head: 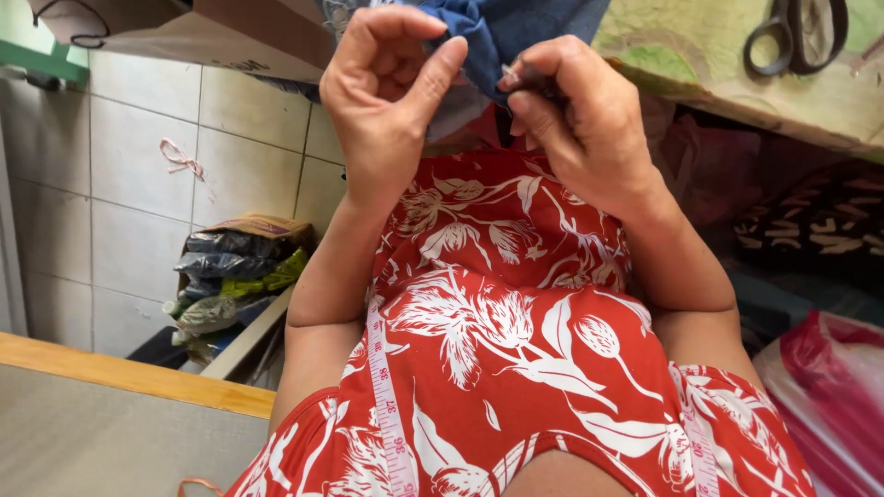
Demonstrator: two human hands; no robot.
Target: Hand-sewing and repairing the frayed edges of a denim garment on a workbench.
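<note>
My left hand point(391, 92) pinches the edge of a blue denim cloth point(502, 32) between thumb and forefinger. My right hand point(580, 124) is closed on the same cloth just to the right, and a small light, thin object shows at its fingertips; what it is I cannot tell. Both hands are raised close together in front of my chest, above my red dress with white flowers point(497, 331). A white measuring tape point(387, 405) hangs around my neck down the dress.
Black-handled scissors point(796, 37) lie on a green-patterned table point(700, 55) at the top right. A brown paper bag point(230, 32) sits top left. A bag stuffed with cloth scraps point(230, 271) stands on the tiled floor. A wooden-edged surface point(110, 405) is at the lower left, a red plastic bag point(829, 387) lower right.
</note>
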